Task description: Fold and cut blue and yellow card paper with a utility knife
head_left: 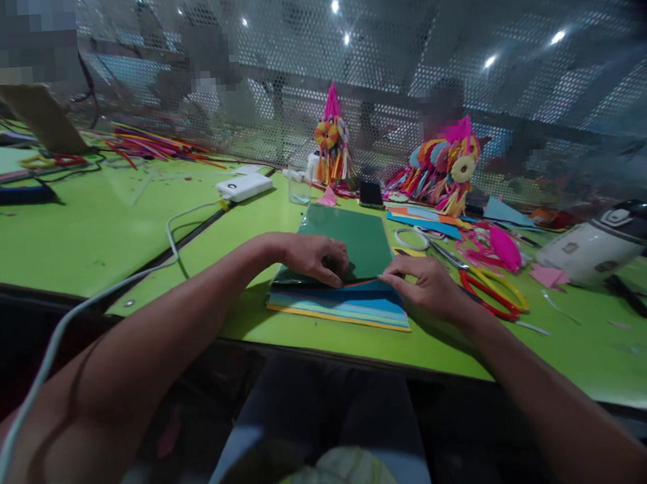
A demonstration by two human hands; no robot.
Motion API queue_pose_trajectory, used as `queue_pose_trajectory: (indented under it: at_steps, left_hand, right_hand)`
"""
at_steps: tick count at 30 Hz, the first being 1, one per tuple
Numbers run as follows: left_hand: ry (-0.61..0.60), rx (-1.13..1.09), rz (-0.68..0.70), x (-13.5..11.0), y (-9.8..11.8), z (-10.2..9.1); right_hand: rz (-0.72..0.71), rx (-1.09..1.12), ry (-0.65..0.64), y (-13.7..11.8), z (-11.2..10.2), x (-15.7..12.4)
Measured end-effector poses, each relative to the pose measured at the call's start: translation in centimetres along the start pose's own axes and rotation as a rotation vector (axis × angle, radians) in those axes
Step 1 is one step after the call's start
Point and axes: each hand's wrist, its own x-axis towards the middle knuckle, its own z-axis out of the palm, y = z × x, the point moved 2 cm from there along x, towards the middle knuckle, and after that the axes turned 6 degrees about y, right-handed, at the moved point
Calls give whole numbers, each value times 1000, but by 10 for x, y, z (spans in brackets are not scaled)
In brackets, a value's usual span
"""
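Note:
A glossy dark green sheet of paper (364, 232) lies on top of a stack of coloured paper (338, 305), whose blue, pale and yellow edges show along the near side. My left hand (316, 257) is curled over the sheet's near edge, with thumb and forefinger closed at it. At the near right corner, my right hand (425, 283) pinches the same sheet, and its edge is lifted slightly off the blue paper beneath. Exactly how much the left fingertips grip is partly hidden.
Right of the stack lie red-handled scissors (488, 297), yellow-handled scissors (505, 289), pink string (480, 251) and a white bottle (592, 247). Tasselled paper decorations (328, 143), a phone (371, 194) and a clear cup (299, 187) stand behind. A cable (101, 288) runs from a white power bank (246, 186).

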Motion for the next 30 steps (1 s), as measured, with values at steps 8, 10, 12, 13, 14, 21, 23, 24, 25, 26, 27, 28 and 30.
queue_pose_trajectory:
  at_steps: [8,10,12,13,14,21,23,24,25,26,27,28,30]
  left_hand:
    - [50,295,-27,5,17,9]
    - [54,355,-10,7,18,12]
    - [49,351,6,7,17,12]
    - [46,328,13,7,16,11]
    - [43,292,16,6,15,9]
    - [51,49,-24,3,3,3]
    - [56,20,-41,4,1,3]
    - [57,7,-45,4,0,3]
    - [58,-5,-47,4,-1,3]
    - [59,-18,-51,4,-1,3]
    - [59,-30,-57,4,-2,3]
    - [56,-40,-62,4,-3,3]
    - [51,-43,-75,4,-4,4]
  right_hand:
    - [31,-6,25,6,2,1]
    - [25,-13,20,6,1,1]
    - [6,-12,9,4,-1,0]
    - [-9,-8,-2,2,-2,0]
    - [-29,-8,-25,-1,-4,-1]
    - [-156,-127,-238,-11,-4,-4]
    - [-152,-145,-243,-10,-3,-4]
    - [-153,-150,-243,-10,-3,-4]
    - [-158,-155,-242,-10,-3,-4]
    - [-163,-159,-241,-9,-3,-4]
    - [-167,-161,-239,-9,-3,-4]
    - [-165,-160,-237,-8,-3,-4]
    - [-143,-144,-240,-5,-4,-5]
